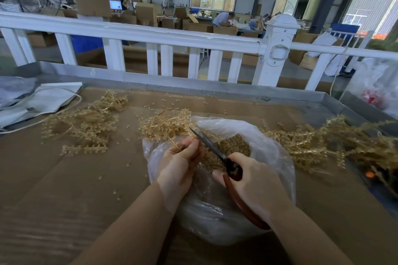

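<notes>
A: State of left hand [178,163]?
B: Fingers curled, pinching a tan plastic sprue [174,148] over the clear bag [269,135].
A: And right hand [256,187]?
B: Wrapped round red-handled scissors [212,146], blade tips at the sprue, above cut bits [233,146] in the bag. Loose sprues [86,125] heaped on the cardboard-covered table [64,178].

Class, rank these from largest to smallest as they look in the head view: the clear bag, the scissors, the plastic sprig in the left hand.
1. clear bag, widest by far.
2. scissors, gripped by the right hand.
3. plastic sprig, pinched by the left hand; fingers hide part of it.
</notes>
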Action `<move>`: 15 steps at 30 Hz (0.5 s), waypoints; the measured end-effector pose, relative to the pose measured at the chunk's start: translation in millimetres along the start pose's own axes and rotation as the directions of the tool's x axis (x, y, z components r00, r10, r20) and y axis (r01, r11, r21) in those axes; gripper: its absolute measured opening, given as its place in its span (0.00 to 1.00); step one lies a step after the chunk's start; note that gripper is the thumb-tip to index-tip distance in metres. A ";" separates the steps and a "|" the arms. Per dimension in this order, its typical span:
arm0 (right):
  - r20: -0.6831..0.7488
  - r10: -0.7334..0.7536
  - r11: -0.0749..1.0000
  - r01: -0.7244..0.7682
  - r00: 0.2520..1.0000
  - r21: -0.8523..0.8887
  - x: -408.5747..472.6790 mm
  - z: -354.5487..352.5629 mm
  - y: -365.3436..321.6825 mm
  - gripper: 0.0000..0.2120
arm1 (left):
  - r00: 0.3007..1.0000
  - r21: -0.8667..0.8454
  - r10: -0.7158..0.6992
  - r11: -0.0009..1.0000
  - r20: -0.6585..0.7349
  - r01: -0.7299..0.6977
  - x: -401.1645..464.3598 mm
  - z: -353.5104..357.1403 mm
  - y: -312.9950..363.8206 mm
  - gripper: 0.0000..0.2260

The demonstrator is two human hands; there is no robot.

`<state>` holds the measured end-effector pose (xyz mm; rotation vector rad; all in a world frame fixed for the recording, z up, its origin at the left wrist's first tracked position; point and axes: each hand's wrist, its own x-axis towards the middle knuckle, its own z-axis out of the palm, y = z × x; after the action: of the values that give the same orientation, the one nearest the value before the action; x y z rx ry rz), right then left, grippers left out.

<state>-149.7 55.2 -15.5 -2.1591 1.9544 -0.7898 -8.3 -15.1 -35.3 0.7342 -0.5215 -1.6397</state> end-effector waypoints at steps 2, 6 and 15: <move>-0.009 -0.012 1.000 0.011 1.000 -0.027 -0.4 -0.8 -0.9 0.13 | 1.000 0.007 -0.002 1.000 0.005 0.002 -0.3 0.5 0.5 0.08; -0.024 -0.039 0.996 0.037 0.999 -0.078 -1.8 -2.5 -2.5 0.14 | 1.000 0.024 0.016 1.000 0.005 -0.016 0.1 1.5 0.1 0.08; -0.020 -0.049 0.987 0.046 0.999 -0.156 0.0 -0.6 -10.6 0.14 | 0.999 0.022 -0.042 0.999 0.001 0.042 3.3 -3.8 1.8 0.07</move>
<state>-140.5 57.0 -10.5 -2.3011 2.0466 -0.6940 -4.7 -18.4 -37.4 0.7643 -0.5288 -1.6764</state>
